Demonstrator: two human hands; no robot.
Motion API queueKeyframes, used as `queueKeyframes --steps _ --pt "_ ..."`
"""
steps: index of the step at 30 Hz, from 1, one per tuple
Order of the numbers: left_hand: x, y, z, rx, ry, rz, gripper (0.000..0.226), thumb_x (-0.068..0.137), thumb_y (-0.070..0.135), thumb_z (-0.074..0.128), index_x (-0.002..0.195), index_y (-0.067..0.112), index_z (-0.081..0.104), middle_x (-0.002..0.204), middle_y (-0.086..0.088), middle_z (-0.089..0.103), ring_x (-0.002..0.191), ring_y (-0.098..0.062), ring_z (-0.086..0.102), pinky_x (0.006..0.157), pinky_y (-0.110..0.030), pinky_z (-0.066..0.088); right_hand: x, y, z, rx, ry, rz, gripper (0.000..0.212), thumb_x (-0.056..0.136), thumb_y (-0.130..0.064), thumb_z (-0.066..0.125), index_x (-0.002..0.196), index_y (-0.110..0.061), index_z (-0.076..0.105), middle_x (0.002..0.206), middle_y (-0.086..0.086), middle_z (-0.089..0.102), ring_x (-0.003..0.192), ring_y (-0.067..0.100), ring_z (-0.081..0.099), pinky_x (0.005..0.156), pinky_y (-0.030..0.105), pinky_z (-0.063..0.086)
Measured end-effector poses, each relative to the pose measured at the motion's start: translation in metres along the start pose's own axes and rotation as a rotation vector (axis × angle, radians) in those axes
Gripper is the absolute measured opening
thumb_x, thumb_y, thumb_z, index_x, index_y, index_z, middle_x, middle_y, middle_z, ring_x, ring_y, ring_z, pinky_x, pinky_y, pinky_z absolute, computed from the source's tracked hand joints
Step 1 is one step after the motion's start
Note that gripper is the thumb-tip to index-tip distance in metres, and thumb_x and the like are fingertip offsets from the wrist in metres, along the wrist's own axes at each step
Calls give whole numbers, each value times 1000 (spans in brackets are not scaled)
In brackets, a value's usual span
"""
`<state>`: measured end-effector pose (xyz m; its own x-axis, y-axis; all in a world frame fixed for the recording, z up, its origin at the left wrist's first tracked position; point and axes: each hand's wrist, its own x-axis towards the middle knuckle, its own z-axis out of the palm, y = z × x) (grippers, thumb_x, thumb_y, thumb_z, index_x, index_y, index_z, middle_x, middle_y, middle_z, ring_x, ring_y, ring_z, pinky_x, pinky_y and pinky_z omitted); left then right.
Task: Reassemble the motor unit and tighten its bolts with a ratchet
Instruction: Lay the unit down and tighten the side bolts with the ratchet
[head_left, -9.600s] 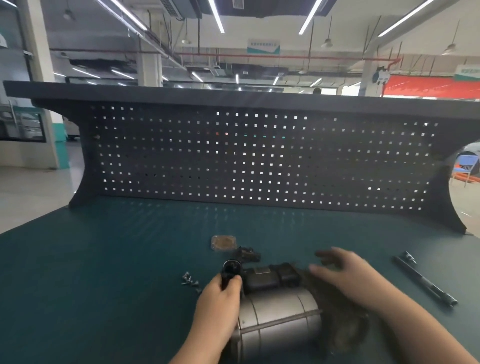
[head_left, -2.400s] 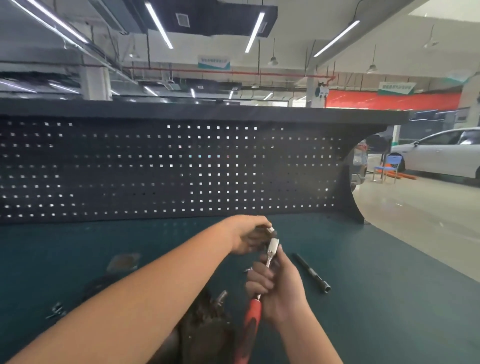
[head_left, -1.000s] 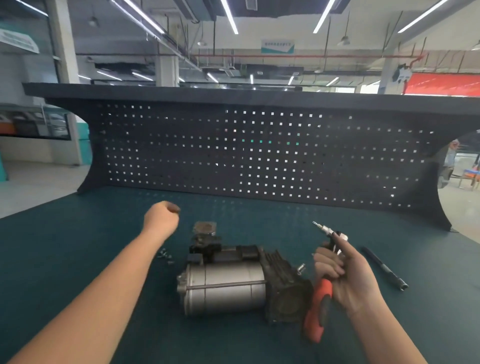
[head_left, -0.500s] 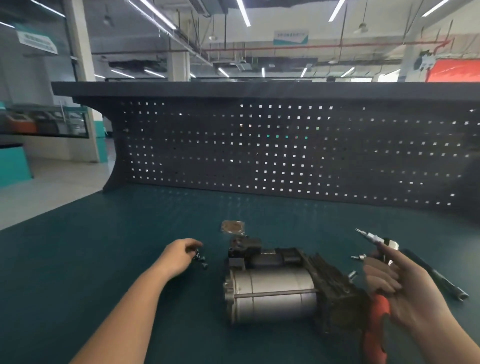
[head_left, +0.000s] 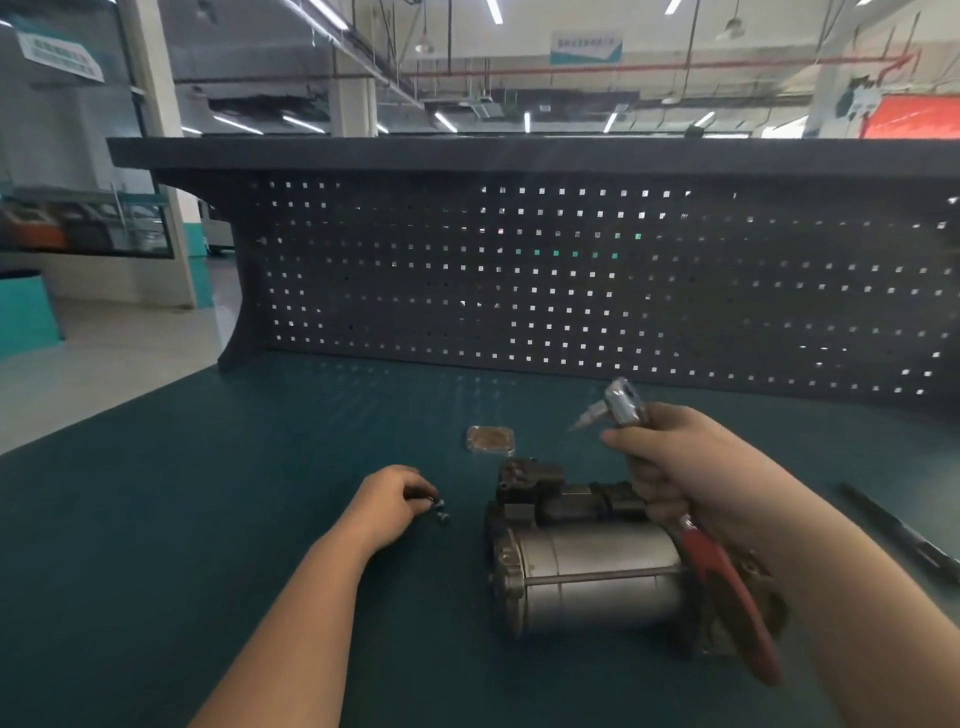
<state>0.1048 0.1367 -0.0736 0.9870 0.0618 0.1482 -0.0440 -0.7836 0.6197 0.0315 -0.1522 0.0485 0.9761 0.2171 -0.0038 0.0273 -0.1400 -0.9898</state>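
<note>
Weight is the first thing to reckon with: the motor unit (head_left: 587, 577) looks like solid metal — a smooth silver cylinder with a dark cast housing at its right end — so it likely sits heavy and stiff where it lies on its side on the green table (head_left: 156, 519), near the front edge. The polished barrel would probably be slippery; the ribbed dark casting or the black connector block (head_left: 535, 480) on top seem the better places to steady it.

The hands are well apart. The left hand (head_left: 387, 501) rests on the table left of the motor, fingers curled round small dark bolts (head_left: 440, 512); these are tiny and light and could roll or slip away, so a fingertip pinch suits them. Whether one is already pinched I cannot tell for certain. The right hand (head_left: 691, 467) is clamped on the ratchet (head_left: 696, 530), held above the motor — chrome head up, red handle trailing down past the wrist.

A small square plate (head_left: 490, 439) lies just behind the motor, and a dark rod (head_left: 898, 530) lies off to the right.
</note>
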Motion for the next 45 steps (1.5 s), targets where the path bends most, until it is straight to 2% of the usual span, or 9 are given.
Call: queueKeyframes --steps 3,7,10,14,19,23,29,35,45 --pt "-4 5 -5 -137 67 8 18 91 15 66 107 17 74 138 -1 53 125 -17 50 99 -22 35 20 -16 17 -151 5 -44 10 93 -14 59 88 -11 51 47 -5 37 36 8 27 36 17 23" --pt "-16 45 -13 -578 237 89 16 93 13 63 94 24 73 97 11 71 94 0 64 76 -10 43 39 -12 22 -421 109 -106 14 86 -19 70 82 -8 62 48 -3 47 40 10 40 39 20 32" --pt "-32 83 -6 -752 148 207 19 91 7 62 92 23 74 80 15 73 75 8 64 69 -7 46 48 -6 20 -556 127 -101 20 85 -20 70 71 -15 58 42 -7 48 35 9 43 44 22 37" --pt "-41 95 -4 -686 115 271 19 87 4 67 91 21 73 93 15 72 84 11 64 76 -5 45 52 -4 17 -576 133 -104 26 81 -22 74 78 -31 50 39 -8 54 32 4 47 40 18 37" --pt "-43 83 -10 -588 6 258 22 84 6 71 83 28 74 76 21 73 71 12 62 63 -4 43 51 -5 18 -495 149 -112 25 81 -20 75 93 -25 53 43 -7 54 30 4 44 37 17 35" --pt "-43 83 -7 -603 46 283 24 84 4 71 83 28 76 83 15 75 84 4 66 75 -8 46 47 -6 18 -495 154 -120 25 81 -20 74 96 -21 54 46 -5 53 31 5 43 39 20 36" --pt "-41 80 -5 -609 47 298 27 83 2 71 82 29 75 84 15 75 86 5 66 76 -6 45 38 -6 16 -534 139 -126 26 79 -22 76 96 -24 57 44 -8 54 33 6 45 42 21 39" --pt "-40 76 -7 -562 -48 298 25 83 5 72 83 30 77 87 9 59 65 7 53 59 -7 39 28 -11 18 -559 135 -154 24 75 -21 79 89 -27 60 45 -7 59 37 6 52 41 17 40" --pt "-38 69 -1 -660 -89 248 14 83 1 71 90 13 74 83 10 71 76 6 63 68 -7 44 26 -10 42 -618 47 -163 27 72 -18 81 89 -30 64 47 -8 62 36 5 55 34 9 32"
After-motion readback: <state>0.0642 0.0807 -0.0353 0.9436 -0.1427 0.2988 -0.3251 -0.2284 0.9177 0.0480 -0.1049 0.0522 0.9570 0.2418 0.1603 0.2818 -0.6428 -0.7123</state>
